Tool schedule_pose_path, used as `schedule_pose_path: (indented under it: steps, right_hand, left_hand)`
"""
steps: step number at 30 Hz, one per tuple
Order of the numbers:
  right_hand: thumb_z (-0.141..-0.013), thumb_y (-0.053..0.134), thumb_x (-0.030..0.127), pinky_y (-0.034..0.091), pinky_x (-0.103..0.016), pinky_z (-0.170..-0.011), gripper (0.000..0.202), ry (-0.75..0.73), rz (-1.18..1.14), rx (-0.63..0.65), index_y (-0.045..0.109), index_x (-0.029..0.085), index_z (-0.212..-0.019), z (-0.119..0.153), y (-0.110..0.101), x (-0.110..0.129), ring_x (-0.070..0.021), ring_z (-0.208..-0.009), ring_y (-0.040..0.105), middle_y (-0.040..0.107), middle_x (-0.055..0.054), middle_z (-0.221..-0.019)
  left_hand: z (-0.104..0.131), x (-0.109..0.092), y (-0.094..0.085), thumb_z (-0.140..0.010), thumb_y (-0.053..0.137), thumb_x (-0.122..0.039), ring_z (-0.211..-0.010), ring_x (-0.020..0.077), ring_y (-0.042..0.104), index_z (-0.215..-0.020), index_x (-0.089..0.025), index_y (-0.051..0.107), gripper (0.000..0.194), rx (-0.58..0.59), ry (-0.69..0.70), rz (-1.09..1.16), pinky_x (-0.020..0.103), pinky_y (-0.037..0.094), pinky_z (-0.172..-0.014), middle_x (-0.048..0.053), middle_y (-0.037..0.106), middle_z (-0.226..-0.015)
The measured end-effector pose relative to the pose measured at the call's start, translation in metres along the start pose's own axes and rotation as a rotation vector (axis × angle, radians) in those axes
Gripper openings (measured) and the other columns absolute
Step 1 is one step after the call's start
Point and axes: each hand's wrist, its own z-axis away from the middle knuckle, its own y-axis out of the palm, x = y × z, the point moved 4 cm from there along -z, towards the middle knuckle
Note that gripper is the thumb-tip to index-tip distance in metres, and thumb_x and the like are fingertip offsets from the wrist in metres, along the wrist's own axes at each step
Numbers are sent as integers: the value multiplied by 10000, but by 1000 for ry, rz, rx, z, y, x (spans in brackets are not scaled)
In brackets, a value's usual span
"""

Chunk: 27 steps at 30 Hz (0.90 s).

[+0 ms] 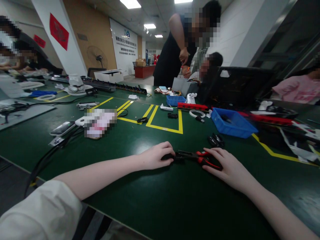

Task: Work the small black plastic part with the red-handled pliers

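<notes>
My right hand (226, 165) grips needle-nose pliers (208, 162) by their red and black handles, which are spread apart. The jaws point left, towards a small black part (168, 156) that my left hand (156, 156) pinches between thumb and fingers. The jaw tips lie at the right end of this part; whether they bite on it I cannot tell. My fingers hide much of the part, so its kind is unclear. Just beyond the pliers lie several glossy black pieces (215, 140) on the green table (155, 200).
A blue tray (233, 125) stands to the right, a smaller blue tray (175, 100) farther back. Yellow tape (165, 129) marks the tabletop, with small black parts (172, 115) near it. Black cables (57, 146) and a phone (101, 125) lie left. Across the table a person (172, 56) works on a grey box.
</notes>
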Motion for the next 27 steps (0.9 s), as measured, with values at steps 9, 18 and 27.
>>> schedule_pose_path:
  steps: [9, 18, 27]
  right_hand:
    - [-834, 534, 652, 568, -395, -691, 556, 17, 45, -30, 658, 224, -1166, 1, -5, 14, -260, -869, 668, 665, -116, -1053]
    - [-774, 595, 689, 556, -454, -679, 588, -17, 8, -62, 625, 216, -1121, 3, -6, 5, -295, -848, 662, 644, -126, -1110]
    - [-829, 572, 637, 534, -522, -816, 544, -84, 35, -119, 589, 219, -1177, 5, -13, -1, -340, -999, 633, 657, -145, -1141]
  left_hand:
    - [0, 3, -2, -905, 628, -215, -1052, 199, 600, -1163, -160, 611, 264, -1, 5, 57, 355, 516, -952, 93, 564, -1160]
    - [1, -1, -5, -901, 606, -169, -1046, 202, 600, -1136, -163, 633, 237, 5, 8, 67, 350, 517, -939, 102, 572, -1153]
    - [3, 0, -3, -905, 592, -168, -1014, 192, 595, -1121, -149, 632, 220, -3, 31, 20, 330, 514, -910, 100, 562, -1130]
